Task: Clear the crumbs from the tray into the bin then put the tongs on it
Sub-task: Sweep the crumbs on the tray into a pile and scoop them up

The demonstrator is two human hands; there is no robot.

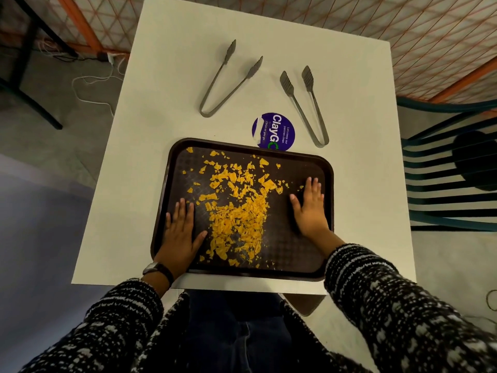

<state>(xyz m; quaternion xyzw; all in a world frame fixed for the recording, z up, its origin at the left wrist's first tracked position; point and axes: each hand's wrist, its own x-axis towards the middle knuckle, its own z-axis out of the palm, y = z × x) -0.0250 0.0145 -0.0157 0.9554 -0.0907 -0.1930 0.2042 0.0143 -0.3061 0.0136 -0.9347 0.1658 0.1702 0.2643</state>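
Note:
A dark brown tray lies on the near part of a white table. Yellow crumbs are strewn over the tray, thickest in its middle. My left hand lies flat on the tray's left side, fingers apart, left of the crumb pile. Flat on the right side rests my right hand, holding nothing. Two metal tongs lie on the table beyond the tray: one pair at the centre, another pair to its right. No bin is in view.
A round purple sticker sits on the table, partly under the tray's far edge. A green slatted chair stands to the right. Cables trail on the floor at left. An orange mesh barrier runs behind the table.

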